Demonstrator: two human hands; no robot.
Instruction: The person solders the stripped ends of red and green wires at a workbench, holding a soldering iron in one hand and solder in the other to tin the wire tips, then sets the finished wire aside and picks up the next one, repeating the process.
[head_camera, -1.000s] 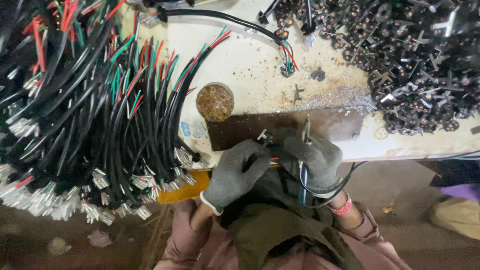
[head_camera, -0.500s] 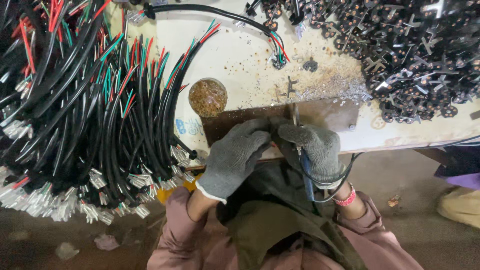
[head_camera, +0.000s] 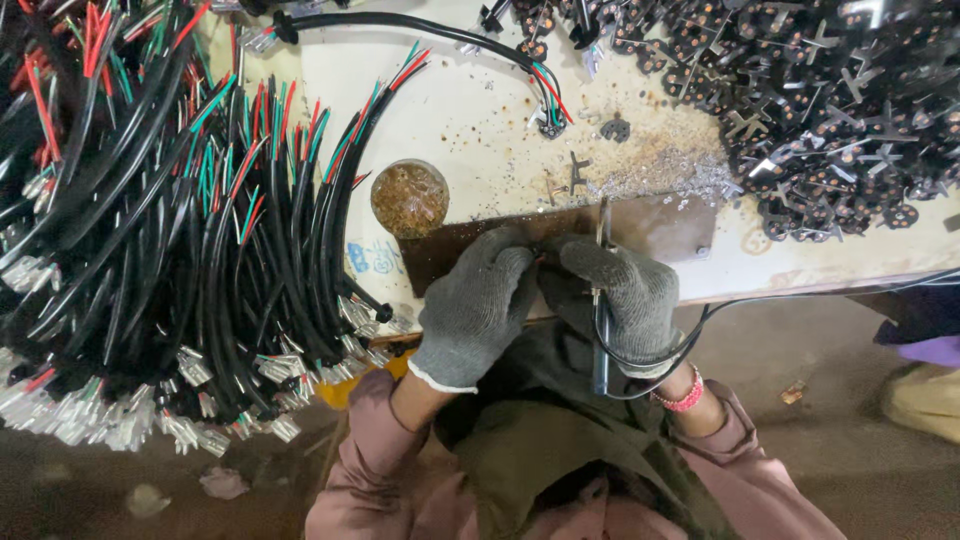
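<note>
Our gloved left hand (head_camera: 478, 305) pinches something small and hidden against the brown metal plate (head_camera: 650, 225). Just beside it, our gloved right hand (head_camera: 625, 298) is clenched around a soldering iron (head_camera: 600, 330), tip up. A round dish of flux (head_camera: 410, 198) sits above the left hand; black cable bundles (head_camera: 200, 250) lie further left.

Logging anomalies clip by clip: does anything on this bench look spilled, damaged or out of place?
Pale metal shavings lie strewn over the bench top beside the brown metal plate, with rusty specks nearby. One small black part lies apart from the heap of black parts. Both gloved hands, left and right, look ordinary.
</note>
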